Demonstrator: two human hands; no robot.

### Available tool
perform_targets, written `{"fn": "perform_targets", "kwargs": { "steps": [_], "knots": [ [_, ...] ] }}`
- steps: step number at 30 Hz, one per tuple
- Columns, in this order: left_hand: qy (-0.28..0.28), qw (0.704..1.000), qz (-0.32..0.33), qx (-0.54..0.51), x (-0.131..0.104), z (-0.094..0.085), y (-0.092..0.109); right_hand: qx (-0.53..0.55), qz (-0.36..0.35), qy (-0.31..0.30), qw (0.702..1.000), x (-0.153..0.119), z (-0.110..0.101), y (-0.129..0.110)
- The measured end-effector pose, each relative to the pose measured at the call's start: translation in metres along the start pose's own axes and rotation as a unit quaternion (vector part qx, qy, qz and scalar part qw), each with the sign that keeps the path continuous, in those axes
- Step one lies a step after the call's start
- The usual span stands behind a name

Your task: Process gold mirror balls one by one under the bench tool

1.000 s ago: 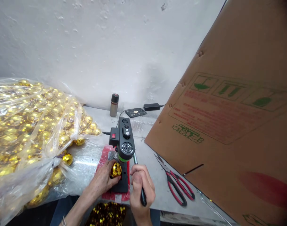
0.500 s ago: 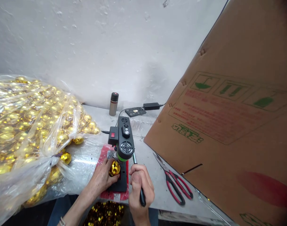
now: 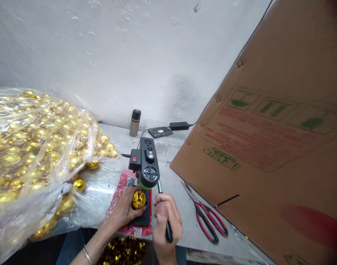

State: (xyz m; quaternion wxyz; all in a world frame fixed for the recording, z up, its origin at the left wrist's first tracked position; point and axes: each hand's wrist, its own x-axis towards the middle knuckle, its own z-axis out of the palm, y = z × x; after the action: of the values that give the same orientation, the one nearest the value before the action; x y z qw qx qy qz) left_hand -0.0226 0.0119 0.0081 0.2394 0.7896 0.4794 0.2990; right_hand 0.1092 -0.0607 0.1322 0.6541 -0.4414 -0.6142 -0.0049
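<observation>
My left grip (image 3: pixel 125 207) holds gold mirrored ball (image 3: pixel 139 200), at seven o'clock from black lever press (image 3: pixel 148 158); right grip (image 3: pixel 167 217) wraps lever (image 3: pixel 169 233), five o'clock. I'd steady ball, keep fingertips clear, work lever evenly. Ball's underside hidden; carton (image 3: pixel 267 143) cut off toward three o'clock.

Workshop, 1 lever-handled press (image 3: pixel 149 163), bagged gold balls (image 3: pixel 38 154), scissors (image 3: pixel 197 202), 1 carton (image 3: pixel 256 147)

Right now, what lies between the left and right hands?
In the head view: the gold mirror ball held by the left hand, the black press base and part of the red plastic sheet.
</observation>
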Motion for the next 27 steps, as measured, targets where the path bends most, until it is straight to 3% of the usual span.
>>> {"fn": "perform_targets", "kwargs": {
  "steps": [11, 27],
  "knots": [
    [0.000, 1.000, -0.008, -0.010, 0.000, 0.004, -0.001, 0.006, -0.022, 0.029, 0.999, -0.017, 0.007, 0.017],
    [-0.010, 1.000, -0.020, -0.021, 0.001, 0.005, 0.002, 0.035, 0.017, 0.069, 0.997, -0.034, 0.016, 0.029]
  ]
}}
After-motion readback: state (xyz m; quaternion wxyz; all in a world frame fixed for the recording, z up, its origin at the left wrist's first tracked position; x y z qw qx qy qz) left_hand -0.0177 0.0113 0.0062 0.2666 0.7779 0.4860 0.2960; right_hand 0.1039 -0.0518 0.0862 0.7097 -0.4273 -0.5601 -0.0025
